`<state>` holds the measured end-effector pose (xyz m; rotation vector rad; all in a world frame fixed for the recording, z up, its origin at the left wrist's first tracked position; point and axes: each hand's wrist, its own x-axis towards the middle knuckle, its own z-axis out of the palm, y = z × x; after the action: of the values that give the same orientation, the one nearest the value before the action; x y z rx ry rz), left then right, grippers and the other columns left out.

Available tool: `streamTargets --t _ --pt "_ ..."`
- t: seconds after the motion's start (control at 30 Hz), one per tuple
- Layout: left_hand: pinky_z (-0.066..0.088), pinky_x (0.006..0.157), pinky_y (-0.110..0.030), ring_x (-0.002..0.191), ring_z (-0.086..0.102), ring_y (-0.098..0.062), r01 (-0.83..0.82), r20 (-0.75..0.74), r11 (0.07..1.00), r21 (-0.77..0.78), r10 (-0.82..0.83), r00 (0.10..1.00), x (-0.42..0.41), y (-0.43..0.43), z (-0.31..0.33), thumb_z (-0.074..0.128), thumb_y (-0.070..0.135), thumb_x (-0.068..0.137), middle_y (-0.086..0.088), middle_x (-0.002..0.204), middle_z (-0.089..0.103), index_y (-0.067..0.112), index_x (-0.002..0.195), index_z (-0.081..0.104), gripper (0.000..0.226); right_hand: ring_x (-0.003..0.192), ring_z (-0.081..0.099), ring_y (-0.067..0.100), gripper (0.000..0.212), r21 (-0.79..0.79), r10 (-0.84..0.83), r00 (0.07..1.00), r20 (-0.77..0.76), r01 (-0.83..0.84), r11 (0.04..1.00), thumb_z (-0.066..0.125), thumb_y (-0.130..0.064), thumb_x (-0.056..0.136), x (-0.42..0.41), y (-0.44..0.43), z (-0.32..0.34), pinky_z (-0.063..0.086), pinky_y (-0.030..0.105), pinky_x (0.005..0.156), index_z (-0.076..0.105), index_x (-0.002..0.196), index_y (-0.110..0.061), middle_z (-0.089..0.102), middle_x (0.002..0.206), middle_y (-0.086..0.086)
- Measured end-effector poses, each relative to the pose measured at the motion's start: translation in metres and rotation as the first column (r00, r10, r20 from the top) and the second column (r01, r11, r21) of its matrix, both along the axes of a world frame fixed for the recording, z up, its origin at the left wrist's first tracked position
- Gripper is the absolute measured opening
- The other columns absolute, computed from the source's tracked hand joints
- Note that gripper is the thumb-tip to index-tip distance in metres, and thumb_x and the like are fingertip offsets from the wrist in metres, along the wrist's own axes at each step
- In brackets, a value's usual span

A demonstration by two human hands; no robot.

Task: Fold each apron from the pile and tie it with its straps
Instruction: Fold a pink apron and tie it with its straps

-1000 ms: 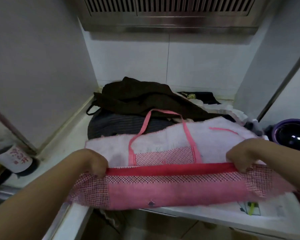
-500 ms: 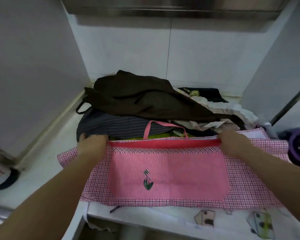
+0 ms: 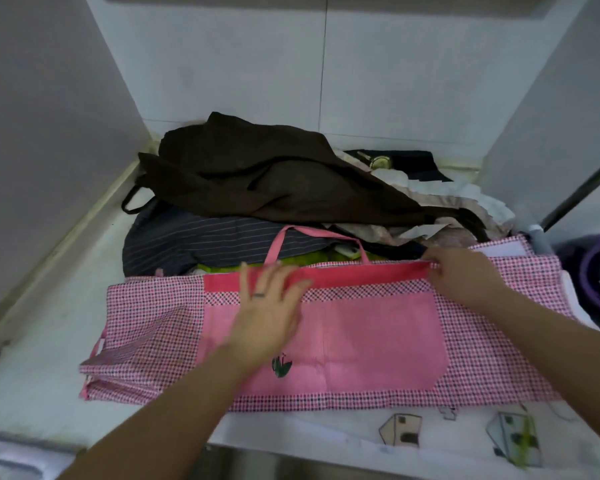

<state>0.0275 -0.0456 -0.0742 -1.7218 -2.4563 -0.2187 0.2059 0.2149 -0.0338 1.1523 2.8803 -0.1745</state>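
Since the frame half a second ago, the left hand [image 3: 269, 303] is sliding right, away from the left end of the red band [image 3: 361, 276]. It is now pressing flat, fingers spread, on the pink apron [image 3: 371, 341]. The right hand [image 3: 461, 277] is still pinching the band's right end. The apron is lying folded across the white tabletop [image 3: 49, 341], just before the pile [image 3: 257, 178], with its neck loop [image 3: 321, 232] resting on that pile.

Soft, dim, even light leaves the walls [image 3: 239, 64] grey-blue, with no glare. The left hand [image 3: 267, 306] smears with motion blur, while the check of the pink apron [image 3: 378, 341] stays fairly crisp mid-frame. The brown cloth [image 3: 257, 174] sinks into shadow. Wide-angle distortion bows the walls and the bench [image 3: 49, 358] edge; the corners darken and soften.
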Motion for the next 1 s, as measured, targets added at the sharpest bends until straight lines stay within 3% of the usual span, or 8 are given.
streamTargets --t 0.07,0.13,0.23,0.43,0.53,0.6,0.8,1.0 --pt "-0.015 0.105 -0.067 0.145 -0.001 -0.029 0.112 0.071 0.984 -0.141 -0.103 0.992 0.03 0.012 -0.008 0.033 0.039 0.098 0.001 0.157 0.007 0.035 0.149 0.011 0.055 0.102 0.06 0.023 0.03 0.05 0.047 0.999 0.009 -0.048 0.998 0.054 -0.031 0.089 0.006 0.001 0.008 0.048 0.039 0.089 0.061 0.118 -0.025 0.066 0.111 0.003" --pt "-0.023 0.103 -0.064 0.142 -0.024 -0.031 0.077 0.186 0.952 -0.296 -0.021 0.982 0.044 0.017 -0.02 0.016 0.049 0.1 0.003 0.156 -0.02 0.039 0.145 -0.018 0.058 0.109 0.055 0.027 0.036 0.096 0.041 0.999 -0.011 -0.04 0.995 0.058 -0.034 0.085 0.017 0.006 0.016 0.045 0.042 0.094 0.06 0.119 -0.023 0.062 0.118 0.007" --pt "-0.019 0.102 -0.064 0.137 -0.031 -0.034 0.008 0.192 0.936 -0.351 0.064 0.979 0.046 0.021 -0.036 0.011 0.053 0.097 -0.003 0.148 -0.037 0.038 0.14 -0.028 0.06 0.108 0.055 0.031 0.037 0.086 -0.07 0.989 -0.127 0.081 0.993 0.059 -0.032 0.083 0.044 0.009 0.025 0.046 0.046 0.093 0.062 0.118 -0.02 0.063 0.116 0.011" --pt "-0.018 0.1 -0.064 0.136 -0.033 -0.035 -0.062 0.177 0.936 -0.347 0.13 0.976 0.059 0.031 -0.034 0.029 0.033 0.102 -0.005 0.148 -0.038 0.029 0.147 -0.018 0.066 0.114 0.048 0.033 0.037 0.008 -0.314 0.849 -0.426 0.35 0.937 0.062 -0.015 0.085 0.119 -0.008 0.019 0.039 0.043 0.096 0.061 0.121 -0.009 0.057 0.125 0.015" --pt "-0.002 0.105 -0.07 0.139 0.0 -0.039 -0.016 0.178 0.982 -0.188 0.05 0.983 0.081 0.035 -0.036 0.052 0.009 0.089 -0.012 0.153 0.001 0.024 0.151 0.019 0.072 0.097 0.053 0.022 0.039 -0.238 -0.454 0.762 -0.462 0.386 0.891 0.062 -0.017 0.087 0.136 -0.012 0.022 0.039 0.03 0.085 0.056 0.125 -0.009 0.057 0.12 0.01" --pt "0.009 0.105 -0.072 0.136 0.015 -0.039 0.028 0.207 0.989 -0.143 0.003 0.978 0.098 0.036 -0.036 0.057 0.016 0.088 -0.017 0.149 0.02 0.024 0.148 0.03 0.066 0.091 0.055 0.019 0.034 -0.406 -0.551 0.72 -0.423 0.393 0.825 0.062 -0.021 0.088 0.147 -0.01 0.027 0.038 0.027 0.077 0.057 0.121 -0.011 0.06 0.105 0.005" --pt "-0.007 0.108 -0.064 0.144 -0.016 -0.032 -0.029 0.362 0.927 -0.373 0.175 0.916 0.117 0.033 -0.04 0.027 0.044 0.101 -0.002 0.157 -0.019 0.032 0.152 -0.003 0.061 0.087 0.06 0.023 0.024 -0.484 -0.605 0.722 -0.335 0.419 0.768 0.048 -0.007 0.094 0.172 0.003 0.035 0.05 0.037 0.082 0.062 0.112 -0.005 0.064 0.102 0.01" --pt "-0.005 0.109 -0.064 0.144 -0.016 -0.034 -0.055 0.339 0.904 -0.424 0.215 0.916 0.12 0.035 -0.048 0.021 0.049 0.1 -0.004 0.157 -0.02 0.032 0.152 -0.006 0.061 0.087 0.063 0.022 0.02 -0.569 -0.463 0.882 -0.088 0.337 0.75 0.052 -0.006 0.093 0.189 -0.002 0.041 0.048 0.026 0.072 0.065 0.107 -0.013 0.066 0.103 0.007"
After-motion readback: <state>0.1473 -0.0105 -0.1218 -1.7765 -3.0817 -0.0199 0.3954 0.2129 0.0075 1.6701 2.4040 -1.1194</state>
